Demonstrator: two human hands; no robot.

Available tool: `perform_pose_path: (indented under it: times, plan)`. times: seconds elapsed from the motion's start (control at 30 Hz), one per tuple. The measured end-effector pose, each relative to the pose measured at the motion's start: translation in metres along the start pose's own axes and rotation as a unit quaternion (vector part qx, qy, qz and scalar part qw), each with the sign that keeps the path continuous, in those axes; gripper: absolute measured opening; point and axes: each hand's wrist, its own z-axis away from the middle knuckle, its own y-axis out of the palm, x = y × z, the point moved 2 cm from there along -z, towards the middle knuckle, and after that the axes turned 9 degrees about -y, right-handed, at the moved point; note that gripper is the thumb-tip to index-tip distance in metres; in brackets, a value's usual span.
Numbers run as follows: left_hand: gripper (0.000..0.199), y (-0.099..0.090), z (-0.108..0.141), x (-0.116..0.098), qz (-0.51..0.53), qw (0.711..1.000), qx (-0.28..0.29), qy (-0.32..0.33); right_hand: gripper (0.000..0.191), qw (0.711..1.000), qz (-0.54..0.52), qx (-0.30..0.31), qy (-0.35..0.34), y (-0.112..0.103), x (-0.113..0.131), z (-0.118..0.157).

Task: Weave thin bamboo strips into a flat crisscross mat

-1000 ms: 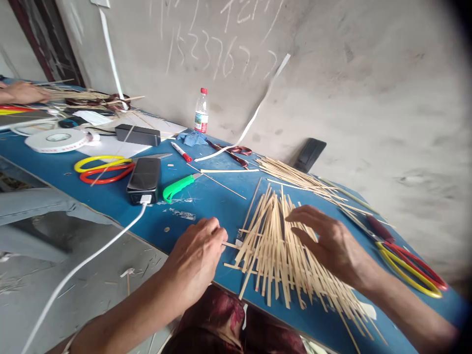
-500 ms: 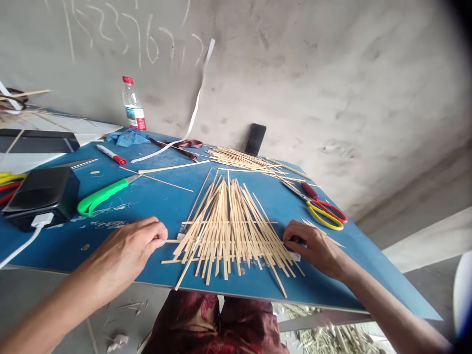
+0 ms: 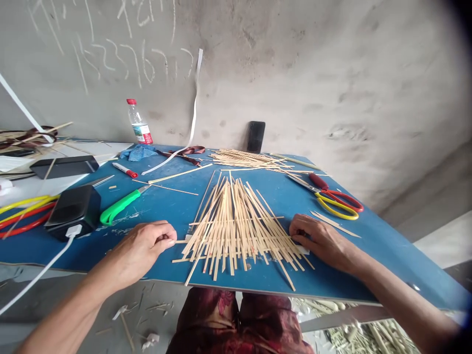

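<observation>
A fan of thin bamboo strips (image 3: 236, 231) lies on the blue table (image 3: 254, 278), crossed by a few horizontal strips. My left hand (image 3: 147, 243) is curled at the fan's left side, its fingertips pinching the end of a cross strip (image 3: 180, 241). My right hand (image 3: 319, 238) presses on the fan's lower right end, its fingers closed over strip ends near a small white piece (image 3: 304, 250). The strips under that palm are hidden.
A loose bundle of strips (image 3: 247, 158) and red-handled scissors (image 3: 332, 201) lie beyond the fan. A green knife (image 3: 120, 206), black charger (image 3: 73, 212), red marker (image 3: 125, 170) and water bottle (image 3: 138, 122) stand left. Scraps litter the floor (image 3: 147, 314).
The view has swung and levelled. My right hand has moved from over the fan to its lower right end, and my left hand has shifted slightly along the fan's left side.
</observation>
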Motion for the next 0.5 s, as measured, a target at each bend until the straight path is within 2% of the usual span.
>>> perform_pose_path:
  times: [0.33, 0.5]
  plan:
    - [0.018, -0.0028, -0.002, -0.0044, 0.031, 0.999, 0.014, -0.002, 0.024, 1.0, -0.014, -0.009, 0.001, 0.0034, -0.0058, 0.0015]
    - [0.014, -0.0018, -0.0022, -0.0095, 0.011, 1.0, -0.001, 0.002, 0.028, 1.0, -0.007, -0.005, 0.008, 0.0036, -0.0043, 0.0009]
